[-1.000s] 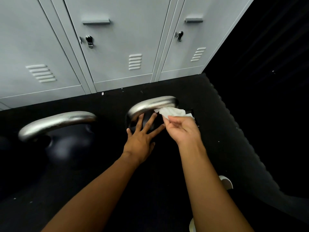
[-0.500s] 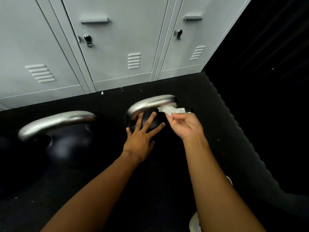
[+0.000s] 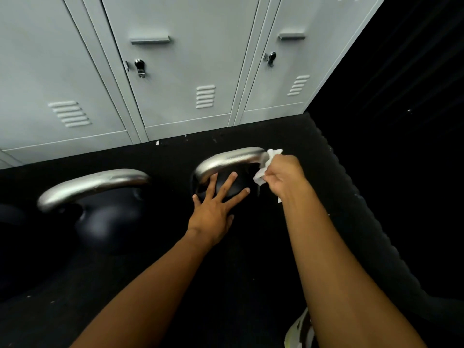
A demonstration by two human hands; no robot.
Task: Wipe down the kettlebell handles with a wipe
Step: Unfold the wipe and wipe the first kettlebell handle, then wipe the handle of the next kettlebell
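1. Two black kettlebells stand on the dark floor [image 3: 251, 247] in front of a row of grey lockers [image 3: 180, 71]. The near kettlebell [image 3: 113, 222] is on the left and the far kettlebell [image 3: 233, 187] sits right of centre, well apart from it.
2. The far handle [image 3: 228, 159] is a silver arch whose long axis runs left to right, rising slightly toward the right. Its right end curves down beside the wipe.
3. The near handle [image 3: 93, 184] lies almost parallel, also higher at its right end. Nothing touches it.
4. The left hand [image 3: 213, 209] lies flat on the far kettlebell's black body with fingers spread apart, gripping nothing. The fingertips reach up under the left half of the arch.
5. The right hand [image 3: 283, 177] is closed on the white wipe [image 3: 266, 167], pinching it and pressing it against the right end of the far handle.
6. Half a second ago the wipe sat lower, under the handle's right end; now it is wrapped higher around the outside of that bend, and the right hand has moved up and to the right. The left hand has kept its place.
7. A light shoe [image 3: 300, 330] shows at the bottom edge.
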